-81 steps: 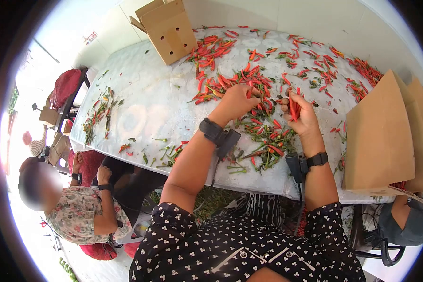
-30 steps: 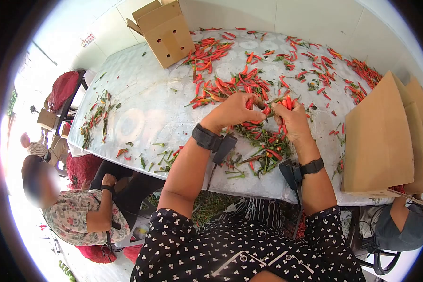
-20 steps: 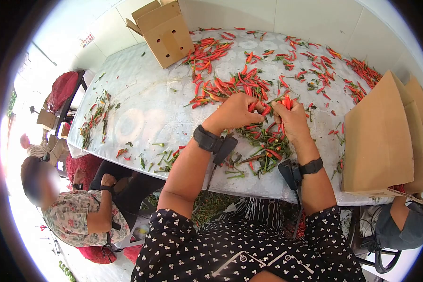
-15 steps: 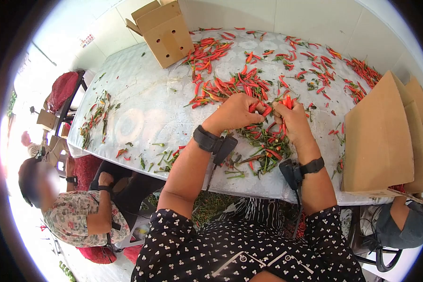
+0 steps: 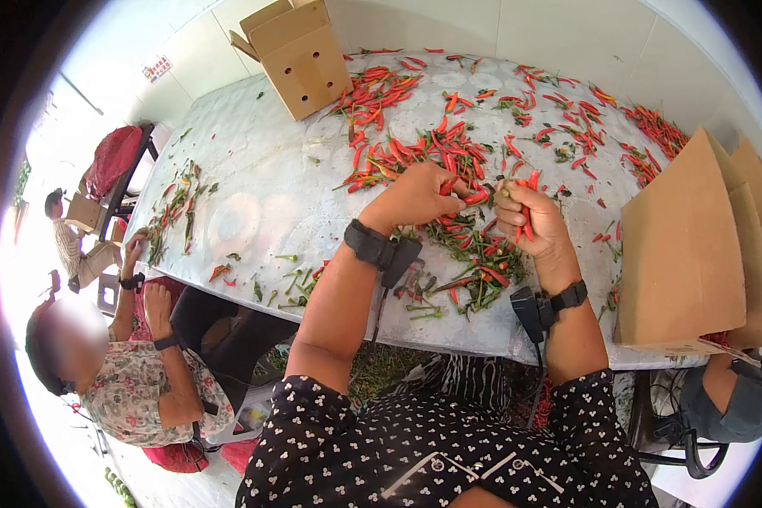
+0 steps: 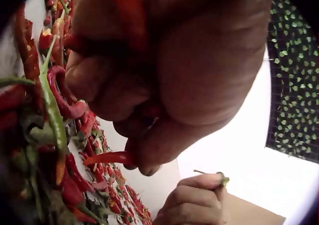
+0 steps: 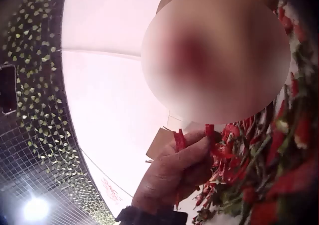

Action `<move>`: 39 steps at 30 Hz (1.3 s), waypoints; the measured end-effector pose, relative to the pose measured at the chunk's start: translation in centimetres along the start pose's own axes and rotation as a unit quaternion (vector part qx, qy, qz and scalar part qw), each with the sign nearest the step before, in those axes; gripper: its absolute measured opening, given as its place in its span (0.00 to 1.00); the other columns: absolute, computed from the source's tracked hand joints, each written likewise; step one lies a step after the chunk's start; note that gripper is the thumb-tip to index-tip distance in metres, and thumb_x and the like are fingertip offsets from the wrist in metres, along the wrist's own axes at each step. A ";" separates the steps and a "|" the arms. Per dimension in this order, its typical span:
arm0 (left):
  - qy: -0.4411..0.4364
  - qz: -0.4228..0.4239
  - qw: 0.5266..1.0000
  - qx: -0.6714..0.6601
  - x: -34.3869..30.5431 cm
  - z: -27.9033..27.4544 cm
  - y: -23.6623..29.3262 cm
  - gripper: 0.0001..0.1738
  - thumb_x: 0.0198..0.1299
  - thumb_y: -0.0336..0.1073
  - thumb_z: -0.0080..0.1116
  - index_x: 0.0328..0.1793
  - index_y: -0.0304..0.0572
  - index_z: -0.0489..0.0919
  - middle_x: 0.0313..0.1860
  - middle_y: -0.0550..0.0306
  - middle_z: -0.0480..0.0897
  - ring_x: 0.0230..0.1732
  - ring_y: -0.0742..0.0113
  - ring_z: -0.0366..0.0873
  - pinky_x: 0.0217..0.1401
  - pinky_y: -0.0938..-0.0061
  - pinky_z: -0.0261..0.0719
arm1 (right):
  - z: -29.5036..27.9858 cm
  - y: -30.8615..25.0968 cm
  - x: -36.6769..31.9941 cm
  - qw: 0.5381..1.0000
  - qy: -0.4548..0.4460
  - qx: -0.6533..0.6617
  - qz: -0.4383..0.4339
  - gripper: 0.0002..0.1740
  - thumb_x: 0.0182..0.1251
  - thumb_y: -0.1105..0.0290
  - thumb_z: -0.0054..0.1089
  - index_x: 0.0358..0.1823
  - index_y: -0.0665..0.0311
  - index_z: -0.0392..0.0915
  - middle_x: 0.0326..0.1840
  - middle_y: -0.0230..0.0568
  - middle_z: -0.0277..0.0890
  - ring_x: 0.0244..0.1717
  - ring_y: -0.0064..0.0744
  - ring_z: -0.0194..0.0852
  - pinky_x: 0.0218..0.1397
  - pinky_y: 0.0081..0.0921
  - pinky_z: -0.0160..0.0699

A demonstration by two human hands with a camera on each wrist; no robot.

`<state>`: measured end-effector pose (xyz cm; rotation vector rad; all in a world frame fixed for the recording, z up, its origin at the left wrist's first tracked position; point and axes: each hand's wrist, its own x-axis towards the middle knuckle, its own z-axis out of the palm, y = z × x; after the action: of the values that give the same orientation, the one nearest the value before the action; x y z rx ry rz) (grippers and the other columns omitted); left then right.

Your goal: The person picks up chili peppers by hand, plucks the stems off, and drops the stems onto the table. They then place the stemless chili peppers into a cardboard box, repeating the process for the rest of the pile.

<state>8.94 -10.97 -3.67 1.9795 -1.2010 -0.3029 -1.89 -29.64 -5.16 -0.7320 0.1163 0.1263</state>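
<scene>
Near the middle of the table my left hand (image 5: 415,199) grips red chili peppers (image 5: 476,197). In the left wrist view one chili pepper (image 6: 110,158) sticks out between its thumb and finger, and another (image 6: 130,13) lies against the palm. My right hand (image 5: 533,222), just to the right, has its fingers curled around several red chilies (image 5: 527,212). Its fingertips pinch a small green stem (image 6: 223,179), shown in the left wrist view. Below both hands lies a heap of green stems and chilies (image 5: 483,262); a redder chili pile (image 5: 436,152) lies beyond. Blurring covers much of the right hand in its wrist view.
A cardboard box (image 5: 300,68) stands at the back of the table (image 5: 262,161), and a larger one (image 5: 686,245) at the right. Loose chilies (image 5: 576,118) spread across the far side. Another person (image 5: 144,372) sits at the left edge near a few stems.
My hands, close together half a second ago, have drawn apart; the right one has moved slightly right and turned, its fingers curled upward. The person on the left has reached to the table edge.
</scene>
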 end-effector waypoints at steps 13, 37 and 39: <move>0.001 -0.040 0.976 -0.216 0.0 -0.1 1.5 0.09 0.52 0.36 0.63 0.30 0.36 0.81 0.22 0.68 0.76 0.25 0.82 0.67 0.27 0.78 0.67 | 0.6 0.6 0.3 0.983 0.055 -0.162 -0.071 0.11 0.57 0.67 0.63 0.38 0.65 0.76 0.17 0.22 0.61 0.14 0.13 0.54 0.16 0.14 0.51; 0.045 -0.075 0.983 -0.162 0.1 -0.3 0.9 0.12 0.53 0.40 0.59 0.32 0.37 0.77 0.17 0.66 0.69 0.20 0.74 0.68 0.23 0.76 0.64 | 0.5 0.8 0.5 0.995 0.084 0.038 -0.046 0.11 0.63 0.65 0.50 0.34 0.66 0.73 0.25 0.42 0.75 0.19 0.28 0.68 0.22 0.21 0.67; 0.025 -0.156 0.908 -0.388 0.0 -0.6 0.9 0.09 0.59 0.38 0.55 0.33 0.40 0.76 0.17 0.72 0.66 0.16 0.82 0.61 0.18 0.83 0.56 | 0.3 0.9 0.7 0.995 0.081 0.044 -0.043 0.11 0.63 0.64 0.51 0.34 0.66 0.74 0.26 0.42 0.76 0.20 0.28 0.69 0.21 0.20 0.67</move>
<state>8.67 -10.87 -2.59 1.4357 -0.5723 -0.7576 -1.34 -28.71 -5.60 -0.6578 0.2430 -0.0206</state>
